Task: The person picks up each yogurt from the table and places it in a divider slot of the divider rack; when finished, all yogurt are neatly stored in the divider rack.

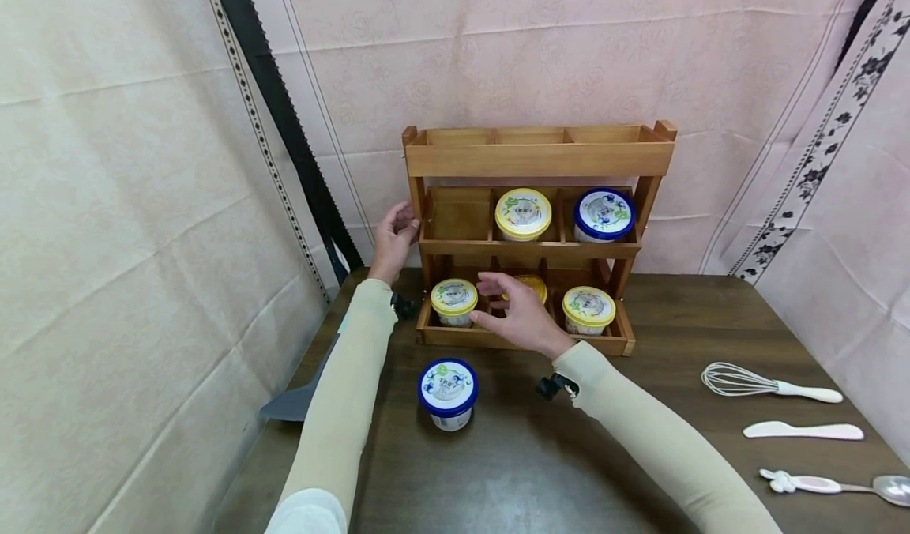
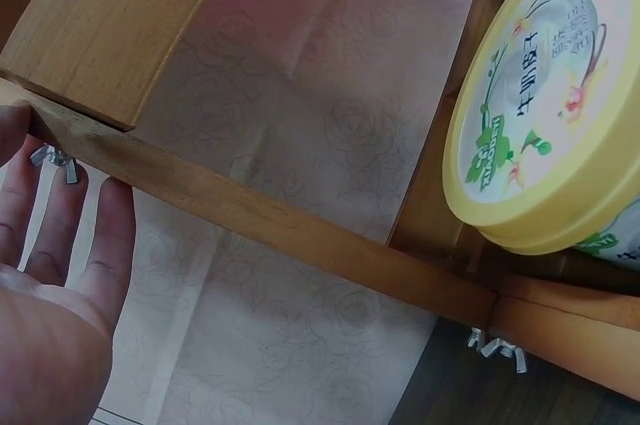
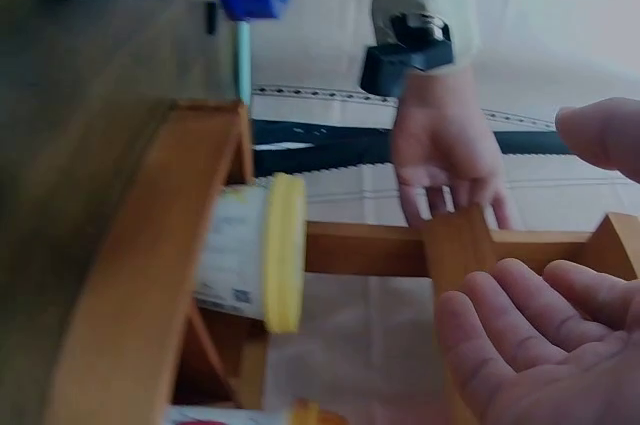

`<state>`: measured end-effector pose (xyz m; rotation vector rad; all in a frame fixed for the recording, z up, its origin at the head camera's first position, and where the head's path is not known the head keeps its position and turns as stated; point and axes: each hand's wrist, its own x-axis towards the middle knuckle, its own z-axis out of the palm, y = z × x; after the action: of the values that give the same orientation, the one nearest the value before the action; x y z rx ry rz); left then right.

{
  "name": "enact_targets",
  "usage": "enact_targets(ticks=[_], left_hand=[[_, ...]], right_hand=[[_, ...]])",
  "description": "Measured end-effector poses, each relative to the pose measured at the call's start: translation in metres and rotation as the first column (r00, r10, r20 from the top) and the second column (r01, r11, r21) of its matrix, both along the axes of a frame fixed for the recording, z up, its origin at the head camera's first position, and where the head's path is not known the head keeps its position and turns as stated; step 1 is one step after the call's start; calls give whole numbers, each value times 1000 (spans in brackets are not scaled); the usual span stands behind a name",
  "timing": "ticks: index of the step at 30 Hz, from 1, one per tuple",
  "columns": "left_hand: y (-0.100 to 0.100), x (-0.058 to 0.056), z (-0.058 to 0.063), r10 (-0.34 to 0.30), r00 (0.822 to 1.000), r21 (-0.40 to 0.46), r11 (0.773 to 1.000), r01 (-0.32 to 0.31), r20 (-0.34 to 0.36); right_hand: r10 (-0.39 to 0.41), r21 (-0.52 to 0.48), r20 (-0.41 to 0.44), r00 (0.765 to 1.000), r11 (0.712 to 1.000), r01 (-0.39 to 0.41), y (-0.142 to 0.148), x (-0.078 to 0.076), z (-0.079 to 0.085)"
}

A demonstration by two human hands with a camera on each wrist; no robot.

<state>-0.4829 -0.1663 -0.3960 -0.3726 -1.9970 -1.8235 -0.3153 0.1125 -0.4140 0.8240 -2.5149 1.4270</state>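
Observation:
A three-tier wooden rack (image 1: pixel 540 160) stands at the back of the table. My left hand (image 1: pixel 395 238) holds its left side post, with the thumb and fingers about the wood near a wing nut (image 2: pixel 62 163) in the left wrist view. My right hand (image 1: pixel 522 313) is in front of the bottom tier, fingers spread and holding nothing. It partly hides an orange-yellow-lidded tub (image 1: pixel 535 286). Beside it sit a yellow-lidded tub (image 1: pixel 454 300) on the left and another yellow-lidded tub (image 1: pixel 588 310) on the right. The middle tier bears a yellow-lidded tub (image 1: pixel 523 213) and a blue-lidded tub (image 1: pixel 604 212).
Another blue-lidded tub (image 1: pixel 448 392) stands on the table in front of the rack. At the right lie a whisk (image 1: pixel 771 384), a white knife (image 1: pixel 803 431) and a spoon (image 1: pixel 832 484). A grey object (image 1: pixel 287 405) is partly hidden by the left arm. Cloth curtains enclose the table.

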Motion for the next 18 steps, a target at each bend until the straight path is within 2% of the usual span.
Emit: enact_targets(ticks=[9, 18], left_hand=[[-1, 1, 0, -9, 1000, 6, 1000, 9, 5], [0, 1, 0, -6, 1000, 11, 1000, 6, -18]], right_hand=[[76, 113, 77, 994, 990, -85, -8, 9, -33], [203, 143, 167, 965, 963, -227, -12, 20, -60]])
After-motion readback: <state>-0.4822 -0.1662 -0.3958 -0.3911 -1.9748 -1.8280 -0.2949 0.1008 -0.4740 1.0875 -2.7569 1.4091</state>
